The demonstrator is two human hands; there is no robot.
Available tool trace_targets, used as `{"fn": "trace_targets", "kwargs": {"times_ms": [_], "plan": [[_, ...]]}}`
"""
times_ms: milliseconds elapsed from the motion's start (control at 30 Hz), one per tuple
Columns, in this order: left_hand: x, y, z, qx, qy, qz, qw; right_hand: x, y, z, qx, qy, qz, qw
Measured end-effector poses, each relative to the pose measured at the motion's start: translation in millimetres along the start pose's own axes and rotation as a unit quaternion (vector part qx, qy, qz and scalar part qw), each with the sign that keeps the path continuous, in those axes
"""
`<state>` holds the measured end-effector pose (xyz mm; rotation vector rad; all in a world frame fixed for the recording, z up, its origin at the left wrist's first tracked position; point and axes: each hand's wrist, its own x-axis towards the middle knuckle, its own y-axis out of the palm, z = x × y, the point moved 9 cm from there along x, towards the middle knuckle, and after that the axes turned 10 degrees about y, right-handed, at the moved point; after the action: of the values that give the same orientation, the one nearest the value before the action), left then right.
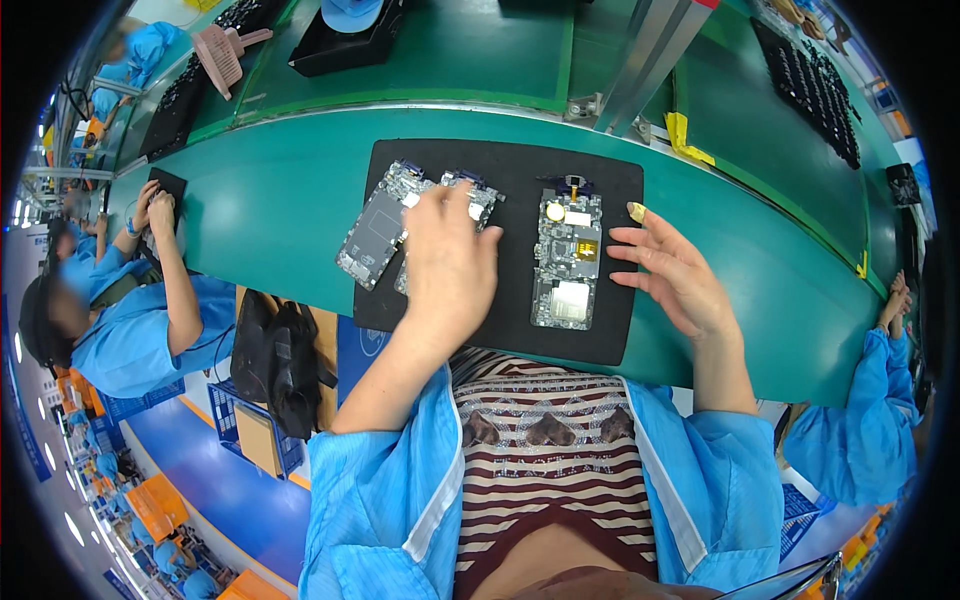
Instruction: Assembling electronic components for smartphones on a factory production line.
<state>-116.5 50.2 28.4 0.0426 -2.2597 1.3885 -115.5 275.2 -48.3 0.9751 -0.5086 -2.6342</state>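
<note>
Three circuit boards lie on a black mat. My left hand [449, 262] is over the middle circuit board [483, 197], its thumb apart from its bent fingers. Whether the fingertips touch that board I cannot tell, and the hand hides most of it. Just left of it lies a tilted circuit board [376, 234] with a plain dark grey area. The right circuit board [568, 262] lies lengthwise, with a round yellow spot, white patches and an amber square. Beside its right edge, my right hand [678, 268] has its fingers spread. A small yellow piece [637, 212] sits on its index fingertip.
The black mat [520, 300] rests on a green bench [300, 150]. Behind it stand a metal post [655, 65], a black tray [345, 45] and a pink fan [222, 55]. Co-workers in blue sit left [150, 330] and right [860, 420]. A black bag [280, 360] is below the bench, left.
</note>
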Motion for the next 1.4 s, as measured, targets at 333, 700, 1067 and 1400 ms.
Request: {"fn": "trace_targets", "kwargs": {"times_ms": [333, 700, 1067, 1400], "plan": [[-15, 61, -6, -0.386, -0.132, 0.162, 0.899, -7, 38, 5, 0.021, -0.040, 0.058, 0.997], [-33, 67, 31, -0.612, -0.289, 0.073, 0.733, 4, 96, 5, -0.208, -0.124, 0.203, 0.949], [-41, 56, 2, -0.520, -0.156, 0.236, 0.806, 34, 63, 2, -0.141, 0.027, 0.168, 0.975], [-35, 42, -3, -0.412, -0.122, 0.242, 0.870, 28, 70, 9, -0.093, 0.006, 0.183, 0.979]]}}
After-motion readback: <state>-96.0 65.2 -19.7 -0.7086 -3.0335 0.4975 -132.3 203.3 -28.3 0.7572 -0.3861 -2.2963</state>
